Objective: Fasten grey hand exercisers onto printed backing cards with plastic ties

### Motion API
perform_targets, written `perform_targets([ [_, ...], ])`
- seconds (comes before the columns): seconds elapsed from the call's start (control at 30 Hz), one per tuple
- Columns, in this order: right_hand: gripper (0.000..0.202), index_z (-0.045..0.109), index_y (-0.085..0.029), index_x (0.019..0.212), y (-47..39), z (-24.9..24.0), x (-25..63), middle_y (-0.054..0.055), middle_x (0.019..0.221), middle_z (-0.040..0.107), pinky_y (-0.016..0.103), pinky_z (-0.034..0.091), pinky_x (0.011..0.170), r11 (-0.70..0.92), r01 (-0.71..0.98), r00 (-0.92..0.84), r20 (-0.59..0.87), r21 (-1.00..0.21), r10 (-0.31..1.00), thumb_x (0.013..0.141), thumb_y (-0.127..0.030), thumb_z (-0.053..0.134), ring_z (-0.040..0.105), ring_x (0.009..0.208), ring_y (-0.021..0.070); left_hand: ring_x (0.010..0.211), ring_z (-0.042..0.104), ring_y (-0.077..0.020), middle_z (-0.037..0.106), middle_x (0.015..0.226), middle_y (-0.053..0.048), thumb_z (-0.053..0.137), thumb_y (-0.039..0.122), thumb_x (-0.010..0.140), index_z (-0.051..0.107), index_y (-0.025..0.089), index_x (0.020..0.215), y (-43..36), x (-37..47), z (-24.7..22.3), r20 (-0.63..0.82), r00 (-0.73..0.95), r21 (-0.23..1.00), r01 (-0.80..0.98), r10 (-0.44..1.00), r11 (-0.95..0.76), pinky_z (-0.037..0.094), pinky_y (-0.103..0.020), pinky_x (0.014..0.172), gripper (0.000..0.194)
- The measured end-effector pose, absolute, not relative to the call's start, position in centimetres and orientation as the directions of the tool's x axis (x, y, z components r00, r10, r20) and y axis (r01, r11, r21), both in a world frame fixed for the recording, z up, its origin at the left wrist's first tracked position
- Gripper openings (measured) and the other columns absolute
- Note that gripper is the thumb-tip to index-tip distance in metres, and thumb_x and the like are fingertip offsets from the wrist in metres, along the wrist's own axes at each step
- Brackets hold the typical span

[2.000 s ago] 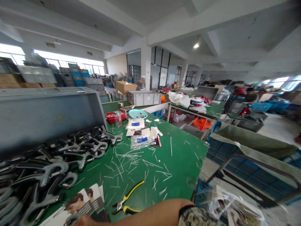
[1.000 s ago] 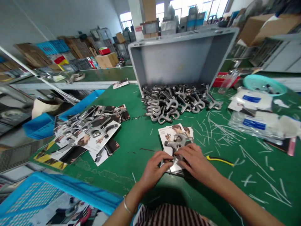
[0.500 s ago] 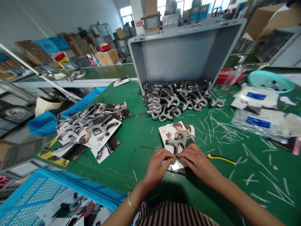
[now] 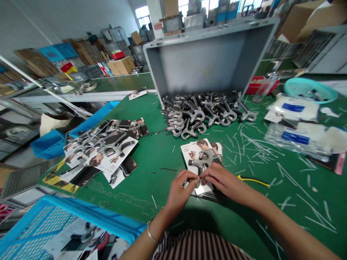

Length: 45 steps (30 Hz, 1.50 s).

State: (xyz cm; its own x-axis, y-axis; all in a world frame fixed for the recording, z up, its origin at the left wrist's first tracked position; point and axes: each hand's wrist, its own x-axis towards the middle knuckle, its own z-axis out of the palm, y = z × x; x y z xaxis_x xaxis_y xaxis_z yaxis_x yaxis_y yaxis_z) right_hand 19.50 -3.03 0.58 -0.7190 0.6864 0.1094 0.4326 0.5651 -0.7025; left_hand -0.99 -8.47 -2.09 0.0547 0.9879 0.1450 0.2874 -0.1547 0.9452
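Observation:
A grey and black hand grip strengthener (image 4: 206, 158) lies on a printed white card (image 4: 187, 151), which rests on other cards in front of me. My left hand (image 4: 182, 188) is closed in a pinch at the strengthener's lower end. Fingertip to fingertip with it, my right hand (image 4: 220, 178) pinches too, over the card's right side. Between the fingertips is a small pale piece that looks like a thin cable tie, mostly hidden by the fingers. The lower handle is partly covered by both hands.
Loose strengtheners (image 4: 193, 115) are heaped before a tipped grey crate (image 4: 200, 65). Carded ones (image 4: 111, 153) pile at left, above a blue basket (image 4: 92, 207). A yellow-black tool handle (image 4: 255, 180), scattered white strips (image 4: 251, 146), plastic bags (image 4: 295, 139) and a turquoise bowl (image 4: 309, 85) are at right.
My fingertips stay pinched together at the strengthener's lower end, with a slight shift of the right fingers. The whole view has moved slightly; the strengthener and card stay in place.

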Motion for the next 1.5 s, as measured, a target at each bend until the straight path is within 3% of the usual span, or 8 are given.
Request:
perform_targets([
  [0.17, 0.024, 0.065, -0.023, 0.107, -3.1, 0.1, 18.8, 0.006, 0.091, 0.066, 0.039, 0.041, 0.085, 0.677, 0.440, -0.735, 0.196, -0.590, 0.649, 0.101, -0.029, 0.043, 0.053, 0.092, 0.0226, 0.086, 0.060, -0.0166, 0.065, 0.087, -0.003, 0.063, 0.018, 0.087, 0.068, 0.018, 0.087, -8.6, -1.3, -2.4, 0.141, 0.031, 0.948, 0.286, 0.990, -0.144, 0.044, -0.027, 0.081, 0.005],
  [0.3, 0.016, 0.062, -0.020, 0.107, -3.1, -0.2, 18.2, 0.007, 0.092, 0.065, 0.040, 0.041, 0.086, 0.646, 0.528, -0.644, 0.237, -0.550, 0.728, 0.097, -0.026, 0.052, 0.052, 0.093, 0.0243, 0.087, 0.059, -0.0168, 0.065, 0.088, -0.003, 0.063, 0.017, 0.087, 0.069, 0.018, 0.088, -8.6, -1.4, -2.3, 0.132, 0.034, 0.950, 0.282, 0.991, -0.136, 0.044, -0.027, 0.081, 0.006],
  [0.57, 0.012, 0.061, -0.019, 0.083, -3.7, 1.4, 19.1, 0.006, 0.081, 0.062, 0.037, 0.040, 0.075, 0.709, 0.605, -0.724, 0.122, -0.362, 0.679, 0.093, -0.018, 0.055, 0.050, 0.082, 0.0234, 0.086, 0.060, -0.0168, 0.066, 0.088, -0.003, 0.064, 0.018, 0.086, 0.070, 0.018, 0.089, -8.5, -1.5, -2.6, 0.130, 0.025, 0.957, 0.260, 0.991, -0.132, 0.045, -0.027, 0.080, 0.006],
  [0.87, 0.008, 0.065, -0.021, 0.092, -3.5, 0.4, 18.2, 0.005, 0.090, 0.065, 0.035, 0.043, 0.084, 0.619, 0.441, -0.680, 0.209, -0.650, 0.703, 0.094, -0.024, 0.058, 0.053, 0.093, 0.0217, 0.085, 0.060, -0.0168, 0.066, 0.086, -0.003, 0.063, 0.017, 0.086, 0.070, 0.018, 0.087, -8.3, -1.5, -2.4, 0.141, 0.038, 0.955, 0.259, 0.989, -0.146, 0.044, -0.026, 0.079, 0.007],
  [1.13, 0.008, 0.066, -0.021, 0.091, -4.0, -0.2, 17.3, 0.004, 0.088, 0.064, 0.034, 0.046, 0.079, 0.450, 0.545, -0.487, 0.169, -0.708, 0.857, 0.091, -0.028, 0.062, 0.057, 0.087, 0.0213, 0.082, 0.059, -0.0168, 0.067, 0.085, -0.003, 0.065, 0.019, 0.086, 0.071, 0.018, 0.086, -8.2, -1.4, -2.0, 0.110, 0.009, 0.963, 0.246, 0.994, -0.109, 0.044, -0.026, 0.077, 0.006],
  [1.3, 0.049, 0.053, -0.021, 0.131, -4.9, 0.2, 19.5, 0.009, 0.123, 0.061, 0.044, 0.041, 0.095, 0.572, 0.624, -0.561, 0.205, -0.532, 0.802, 0.087, -0.037, 0.067, 0.050, 0.108, 0.0274, 0.082, 0.060, -0.0162, 0.067, 0.086, -0.003, 0.065, 0.019, 0.086, 0.070, 0.018, 0.085, -8.2, -1.4, -2.0, 0.089, 0.003, 0.966, 0.242, 0.996, -0.087, 0.044, -0.026, 0.078, 0.006],
  [1.4, 0.029, 0.063, -0.024, 0.118, -5.4, 0.4, 20.8, 0.008, 0.126, 0.060, 0.046, 0.038, 0.093, 0.611, 0.683, -0.585, 0.200, -0.401, 0.786, 0.090, -0.033, 0.063, 0.049, 0.107, 0.0284, 0.083, 0.060, -0.0159, 0.067, 0.086, -0.003, 0.065, 0.019, 0.085, 0.070, 0.018, 0.085, -8.1, -1.4, -2.0, 0.080, 0.003, 0.967, 0.244, 0.997, -0.079, 0.044, -0.025, 0.078, 0.005],
  [1.5, 0.015, 0.069, -0.024, 0.097, -5.8, 0.6, 21.0, 0.007, 0.108, 0.067, 0.044, 0.037, 0.087, 0.632, 0.685, -0.594, 0.226, -0.361, 0.772, 0.095, -0.029, 0.056, 0.051, 0.098, 0.0265, 0.081, 0.059, -0.0157, 0.066, 0.086, -0.003, 0.064, 0.019, 0.085, 0.070, 0.018, 0.085, -8.0, -1.4, -1.9, 0.086, 0.001, 0.964, 0.254, 0.996, -0.083, 0.044, -0.025, 0.077, 0.006],
])
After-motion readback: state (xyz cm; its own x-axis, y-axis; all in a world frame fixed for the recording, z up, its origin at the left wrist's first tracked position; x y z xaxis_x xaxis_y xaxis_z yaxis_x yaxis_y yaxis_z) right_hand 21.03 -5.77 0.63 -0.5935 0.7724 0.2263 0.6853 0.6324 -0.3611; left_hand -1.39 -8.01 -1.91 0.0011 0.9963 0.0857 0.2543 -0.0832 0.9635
